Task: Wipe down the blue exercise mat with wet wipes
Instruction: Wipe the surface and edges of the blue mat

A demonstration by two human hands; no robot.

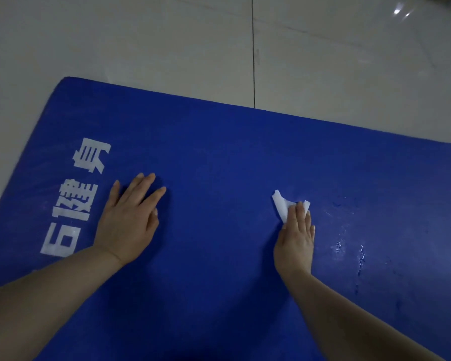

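The blue exercise mat [219, 157] lies flat on the floor and fills most of the view, with white printed characters near its left end. My left hand [129, 217] rests flat on the mat beside those characters, fingers straight and spread. My right hand [296, 238] presses a crumpled white wet wipe [281, 204] onto the mat with straight fingers; part of the wipe sticks out beyond the fingertips. Wet streaks and droplets [349, 246] shine on the mat to the right of that hand.
Pale glossy floor tiles [167, 48] surround the mat beyond its far edge and left end. A dark grout line [253, 61] runs away from the mat's far edge. Light glints off the floor at top right.
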